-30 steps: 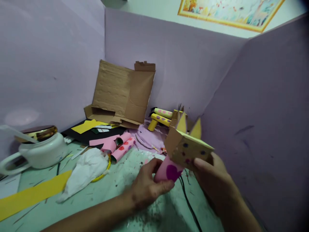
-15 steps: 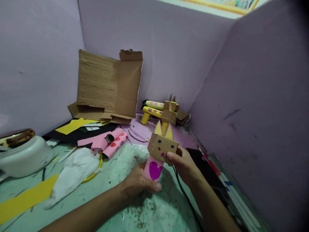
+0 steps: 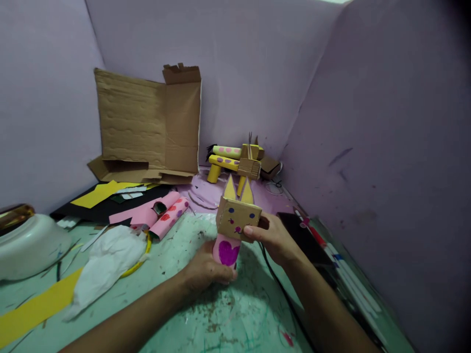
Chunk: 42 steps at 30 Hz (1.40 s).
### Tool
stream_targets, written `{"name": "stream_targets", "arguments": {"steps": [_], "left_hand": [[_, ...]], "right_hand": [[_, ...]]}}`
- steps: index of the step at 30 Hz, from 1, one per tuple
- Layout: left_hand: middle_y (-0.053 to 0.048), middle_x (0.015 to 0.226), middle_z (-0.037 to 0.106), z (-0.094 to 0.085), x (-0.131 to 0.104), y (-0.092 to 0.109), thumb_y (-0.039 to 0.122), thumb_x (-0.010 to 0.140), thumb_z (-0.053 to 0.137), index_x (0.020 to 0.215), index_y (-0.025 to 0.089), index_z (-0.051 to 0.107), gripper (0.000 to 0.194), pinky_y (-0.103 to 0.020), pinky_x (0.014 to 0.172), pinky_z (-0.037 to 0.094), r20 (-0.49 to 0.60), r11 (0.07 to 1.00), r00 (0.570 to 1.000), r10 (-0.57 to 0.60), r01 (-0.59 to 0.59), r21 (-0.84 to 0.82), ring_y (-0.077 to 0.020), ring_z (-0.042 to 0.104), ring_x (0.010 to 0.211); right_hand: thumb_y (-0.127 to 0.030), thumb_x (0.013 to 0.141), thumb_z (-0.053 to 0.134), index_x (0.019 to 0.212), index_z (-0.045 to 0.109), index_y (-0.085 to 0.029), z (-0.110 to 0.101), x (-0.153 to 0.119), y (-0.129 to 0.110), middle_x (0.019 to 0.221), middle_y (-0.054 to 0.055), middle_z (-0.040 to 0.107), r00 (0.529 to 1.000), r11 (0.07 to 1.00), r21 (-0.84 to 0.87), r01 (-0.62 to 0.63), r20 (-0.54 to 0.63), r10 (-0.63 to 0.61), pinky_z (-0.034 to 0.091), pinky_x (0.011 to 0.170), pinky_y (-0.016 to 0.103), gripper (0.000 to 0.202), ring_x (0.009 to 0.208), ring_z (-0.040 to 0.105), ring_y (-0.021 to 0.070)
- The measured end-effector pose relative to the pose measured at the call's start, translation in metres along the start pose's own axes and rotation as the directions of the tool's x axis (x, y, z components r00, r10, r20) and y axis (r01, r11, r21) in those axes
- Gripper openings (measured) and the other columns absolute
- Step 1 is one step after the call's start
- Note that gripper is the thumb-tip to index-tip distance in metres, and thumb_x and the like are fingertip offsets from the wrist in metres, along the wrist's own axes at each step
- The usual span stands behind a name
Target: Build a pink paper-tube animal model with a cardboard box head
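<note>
Between my hands is a cardboard animal figure. Its box head (image 3: 239,220) has dotted eyes, small pink marks and two pointed yellow ears. Under the head, a pink paper tube body (image 3: 227,251) bears a large purple heart. My left hand (image 3: 208,268) is wrapped round the lower part of the tube, thumb across its front. My right hand (image 3: 274,239) grips the head's right side, thumb on the front face; its other fingers are mostly hidden behind. Head and tube meet, though whether they are fixed together I cannot tell.
Yellow tube animals (image 3: 230,159) stand at the back before an opened cardboard box (image 3: 147,122). Pink paper rolls (image 3: 170,217), white tissue (image 3: 110,252), a yellow strip (image 3: 40,304) and a white pot (image 3: 33,247) lie left. A black cable (image 3: 281,289) runs beside my right arm.
The camera view has shifted, so the background sits further left. Both hands keep hold of the figure, whose head now looks more upright over the tube.
</note>
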<state>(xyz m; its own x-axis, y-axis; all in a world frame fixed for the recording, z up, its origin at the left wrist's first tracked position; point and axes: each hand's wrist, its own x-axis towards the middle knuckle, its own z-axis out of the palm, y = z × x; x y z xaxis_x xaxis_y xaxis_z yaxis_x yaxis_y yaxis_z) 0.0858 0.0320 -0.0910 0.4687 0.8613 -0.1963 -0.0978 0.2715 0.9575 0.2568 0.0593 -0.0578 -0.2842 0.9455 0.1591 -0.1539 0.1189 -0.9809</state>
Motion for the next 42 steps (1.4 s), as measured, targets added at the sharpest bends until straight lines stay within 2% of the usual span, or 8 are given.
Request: {"name": "stream_targets", "arguments": {"steps": [13, 17, 20, 24, 28, 33, 38, 42], "left_hand": [[0.001, 0.052, 0.053, -0.005, 0.001, 0.001, 0.021, 0.048, 0.074, 0.06, 0.013, 0.06, 0.02, -0.023, 0.045, 0.031, 0.05, 0.996, 0.996, 0.075, -0.077, 0.037, -0.0097, 0.044, 0.047], [-0.007, 0.084, 0.066, -0.014, 0.005, 0.018, 0.028, 0.051, 0.078, 0.092, 0.014, 0.066, 0.045, -0.028, 0.063, 0.043, 0.117, 0.978, 0.98, 0.164, -0.177, 0.111, -0.0201, 0.058, 0.074], [-0.011, 0.109, 0.063, -0.023, 0.003, 0.034, 0.037, 0.057, 0.076, 0.115, 0.018, 0.058, 0.064, -0.035, 0.078, 0.045, 0.147, 0.959, 0.953, 0.266, -0.276, 0.058, -0.0297, 0.056, 0.099], [-0.013, 0.118, 0.06, -0.029, -0.002, 0.045, 0.038, 0.061, 0.074, 0.123, 0.018, 0.052, 0.069, -0.039, 0.09, 0.043, 0.041, 0.938, 0.939, 0.341, -0.343, 0.047, -0.0334, 0.05, 0.114], [-0.011, 0.108, 0.066, -0.025, -0.005, 0.045, 0.028, 0.059, 0.076, 0.117, 0.016, 0.056, 0.063, -0.039, 0.083, 0.049, -0.02, 0.957, 0.958, 0.286, -0.285, 0.058, -0.0327, 0.058, 0.102], [-0.004, 0.091, 0.071, -0.025, -0.007, 0.054, 0.022, 0.053, 0.076, 0.1, 0.019, 0.065, 0.048, -0.033, 0.079, 0.052, -0.323, 0.913, 0.892, 0.316, -0.378, -0.152, -0.0249, 0.062, 0.093], [-0.001, 0.095, 0.071, -0.031, -0.011, 0.065, 0.021, 0.053, 0.073, 0.094, 0.021, 0.067, 0.042, -0.029, 0.078, 0.053, -0.416, 0.843, 0.846, 0.334, -0.466, -0.27, -0.0198, 0.062, 0.091], [-0.002, 0.093, 0.071, -0.027, -0.014, 0.064, 0.021, 0.051, 0.073, 0.095, 0.022, 0.067, 0.044, -0.029, 0.076, 0.054, -0.419, 0.843, 0.838, 0.349, -0.476, -0.251, -0.0202, 0.063, 0.088]], "right_hand": [[-0.029, 0.056, 0.079, 0.099, 0.065, -0.016, 0.002, -0.001, -0.006, 0.097, 0.006, 0.07, 0.999, 0.999, 0.032, 0.034, 0.015, -0.035, 0.049, 0.079, 0.037, 0.046, 0.088, 0.063, 0.0224], [-0.03, 0.053, 0.08, 0.095, 0.065, -0.017, 0.001, -0.001, -0.015, 0.094, 0.005, 0.07, 0.985, 0.988, 0.065, 0.138, -0.111, -0.131, 0.049, 0.081, 0.038, 0.046, 0.089, 0.063, 0.0228], [-0.029, 0.051, 0.081, 0.105, 0.062, -0.016, -0.002, -0.001, -0.019, 0.104, 0.007, 0.067, 0.979, 0.987, -0.021, 0.161, -0.123, -0.163, 0.045, 0.09, 0.041, 0.059, 0.099, 0.06, 0.0251], [-0.028, 0.048, 0.083, 0.12, 0.055, -0.017, 0.0, -0.001, -0.009, 0.117, 0.009, 0.062, 0.982, 0.973, -0.153, 0.172, -0.046, -0.181, 0.04, 0.095, 0.043, 0.078, 0.107, 0.056, 0.0263], [-0.031, 0.05, 0.083, 0.125, 0.052, -0.018, 0.009, 0.002, 0.004, 0.117, 0.009, 0.061, 0.972, 0.953, -0.203, 0.225, -0.023, -0.234, 0.042, 0.093, 0.043, 0.082, 0.102, 0.058, 0.0246], [-0.042, 0.045, 0.084, 0.138, 0.031, -0.015, 0.015, 0.003, 0.007, 0.135, 0.017, 0.045, 0.988, 0.987, -0.048, 0.151, -0.03, -0.153, 0.035, 0.099, 0.044, 0.111, 0.12, 0.047, 0.0275], [-0.043, 0.048, 0.082, 0.127, 0.047, -0.018, 0.024, -0.001, 0.013, 0.116, 0.011, 0.061, 0.972, 0.996, -0.082, 0.028, 0.234, -0.008, 0.044, 0.089, 0.041, 0.09, 0.106, 0.056, 0.0264], [-0.047, 0.045, 0.083, 0.115, 0.058, -0.02, 0.034, -0.006, 0.016, 0.107, 0.007, 0.063, 0.977, 0.968, -0.248, 0.038, 0.213, 0.016, 0.048, 0.077, 0.036, 0.078, 0.09, 0.059, 0.024]]}}
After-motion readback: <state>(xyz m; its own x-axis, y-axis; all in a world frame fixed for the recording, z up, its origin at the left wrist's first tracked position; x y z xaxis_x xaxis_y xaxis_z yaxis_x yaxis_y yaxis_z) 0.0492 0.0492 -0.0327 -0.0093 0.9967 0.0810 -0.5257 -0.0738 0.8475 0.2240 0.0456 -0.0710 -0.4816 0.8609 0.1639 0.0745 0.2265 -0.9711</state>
